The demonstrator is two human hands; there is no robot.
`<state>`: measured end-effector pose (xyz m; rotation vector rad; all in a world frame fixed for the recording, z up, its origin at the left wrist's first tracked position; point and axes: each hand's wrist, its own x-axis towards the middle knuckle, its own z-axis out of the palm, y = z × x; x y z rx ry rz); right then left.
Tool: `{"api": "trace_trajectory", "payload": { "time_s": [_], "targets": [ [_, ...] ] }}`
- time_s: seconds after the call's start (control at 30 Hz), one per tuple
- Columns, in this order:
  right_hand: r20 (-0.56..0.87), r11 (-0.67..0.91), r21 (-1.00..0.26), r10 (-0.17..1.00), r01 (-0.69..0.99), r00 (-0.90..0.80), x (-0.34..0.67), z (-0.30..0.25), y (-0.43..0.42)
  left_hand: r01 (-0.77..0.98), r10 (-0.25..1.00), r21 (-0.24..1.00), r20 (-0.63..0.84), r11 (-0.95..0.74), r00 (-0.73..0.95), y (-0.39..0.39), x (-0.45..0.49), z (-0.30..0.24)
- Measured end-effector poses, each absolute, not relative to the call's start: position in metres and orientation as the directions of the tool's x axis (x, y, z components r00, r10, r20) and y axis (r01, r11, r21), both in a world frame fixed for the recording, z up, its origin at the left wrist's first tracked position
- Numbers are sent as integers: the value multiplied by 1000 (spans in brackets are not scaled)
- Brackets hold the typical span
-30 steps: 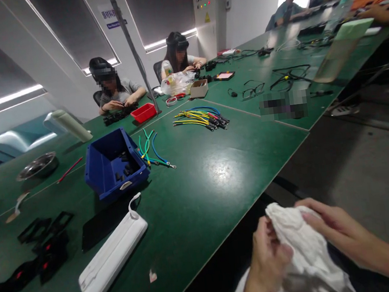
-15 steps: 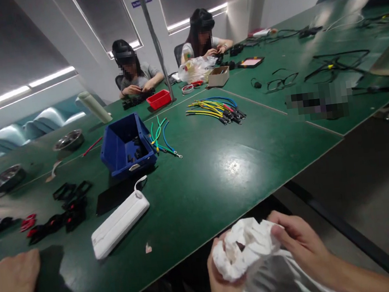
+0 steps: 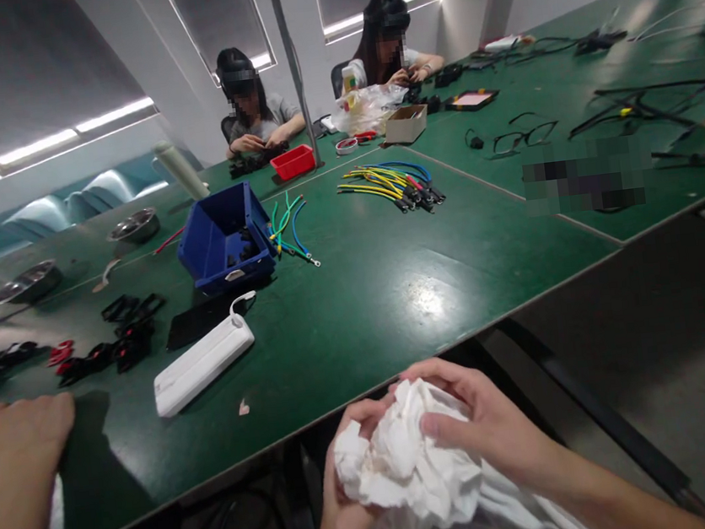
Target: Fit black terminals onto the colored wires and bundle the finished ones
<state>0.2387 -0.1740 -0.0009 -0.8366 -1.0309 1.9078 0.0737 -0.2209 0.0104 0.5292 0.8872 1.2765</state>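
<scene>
Over my lap, just off the table's front edge, a crumpled white tissue (image 3: 412, 453) is bunched between both hands. My left hand (image 3: 346, 490) cups it from the left and below, its fingers partly hidden behind the folds. From the right, my right hand (image 3: 477, 407) is closed on the wad, with the thumb pressed against its front and the fingers curled over the top. Small brownish marks show on the tissue. Whether anything is wrapped inside I cannot tell.
On the green table (image 3: 347, 324) lie a white power bank (image 3: 204, 362), a blue bin (image 3: 226, 241) with black parts and several cables with lugs (image 3: 391, 188). Another person's hand (image 3: 21, 430) rests at the left. Two people (image 3: 259, 114) work across the table.
The tissue has been squeezed into a fuller bunch and moved left with both hands. My right hand has come further over it. The view has shifted slightly.
</scene>
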Motion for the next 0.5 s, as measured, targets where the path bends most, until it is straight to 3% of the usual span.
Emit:
{"api": "trace_trajectory", "payload": {
  "time_s": [0.2, 0.33, 0.5],
  "targets": [
    [-269, -366, -795, 928, -484, -260, 252, 9, -165, -552, 947, 790, -320, 266, -3, -223, 59, 12],
    [-241, -341, -739, 939, -582, -244, 258, 19, -163, -518, 942, 819, -329, 246, -73, -219, 55, 16],
    [-189, -228, -779, 974, -583, -129, 256, 26, -163, -468, 951, 873, -247, 136, -186, -218, 54, 28]
  ]
}}
